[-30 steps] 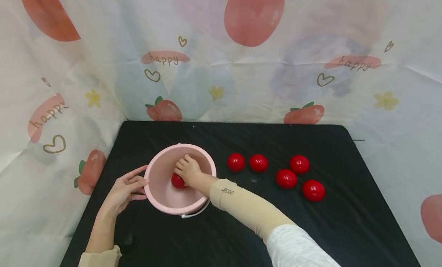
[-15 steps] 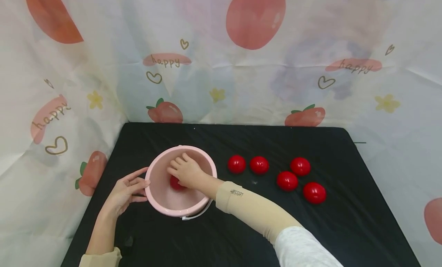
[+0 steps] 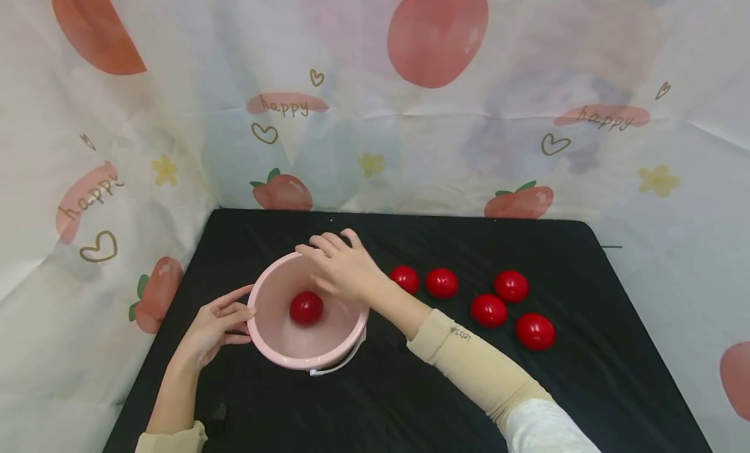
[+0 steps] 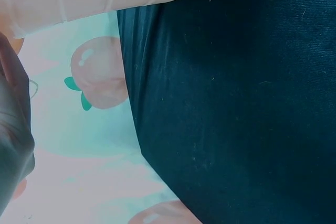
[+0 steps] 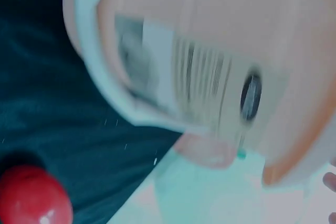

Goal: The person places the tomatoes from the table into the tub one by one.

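A pink bucket stands on the left part of the black-covered table, its white handle hanging down at the near right side. One shiny red ball lies at the bottom inside. My left hand holds the bucket's left rim, thumb over the edge and fingers along the outer wall. Over the far right rim hovers my right hand, fingers spread and holding nothing. The right wrist view shows the bucket's outer wall with a label on it, blurred.
Several more red balls lie right of the bucket, among them one ball near it, partly in line with a ball behind my right forearm, and another ball farther right. A printed white cloth hangs behind the table and at its sides.
My right hand has let go of the red ball, leaving it inside the bucket, and has risen up and to the right out of it. The left hand stays at the rim.
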`<control>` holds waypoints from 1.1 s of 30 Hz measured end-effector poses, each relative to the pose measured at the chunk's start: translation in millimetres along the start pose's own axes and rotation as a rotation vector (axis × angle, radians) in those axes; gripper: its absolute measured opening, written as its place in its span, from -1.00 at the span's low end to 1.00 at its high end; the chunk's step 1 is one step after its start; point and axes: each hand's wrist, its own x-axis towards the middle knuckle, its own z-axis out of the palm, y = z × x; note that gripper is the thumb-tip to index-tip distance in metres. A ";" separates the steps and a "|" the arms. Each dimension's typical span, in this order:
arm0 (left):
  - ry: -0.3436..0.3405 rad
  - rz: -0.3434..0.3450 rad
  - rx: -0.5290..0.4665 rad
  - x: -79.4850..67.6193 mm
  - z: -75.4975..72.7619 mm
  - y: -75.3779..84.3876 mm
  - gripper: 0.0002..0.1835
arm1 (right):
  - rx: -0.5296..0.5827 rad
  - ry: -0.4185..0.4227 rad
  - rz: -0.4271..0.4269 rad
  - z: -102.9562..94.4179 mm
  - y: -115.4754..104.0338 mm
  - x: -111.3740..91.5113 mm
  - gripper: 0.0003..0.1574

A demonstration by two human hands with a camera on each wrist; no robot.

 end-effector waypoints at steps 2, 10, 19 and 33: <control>0.004 -0.003 -0.001 -0.1 0.1 -0.4 -0.34 | 0.022 0.036 0.055 -2.0 12.4 -5.8 -0.37; 0.007 0.000 0.004 -0.6 0.5 -0.5 -0.34 | 0.148 0.051 0.308 9.0 59.9 -41.7 -0.36; 0.008 -0.001 0.009 0.4 -0.2 -1.1 -0.35 | 0.106 -0.204 0.431 53.0 83.4 -89.9 -0.11; 0.009 0.002 -0.005 0.7 -0.8 -1.7 -0.34 | 0.096 -0.385 0.454 95.1 90.7 -126.5 0.06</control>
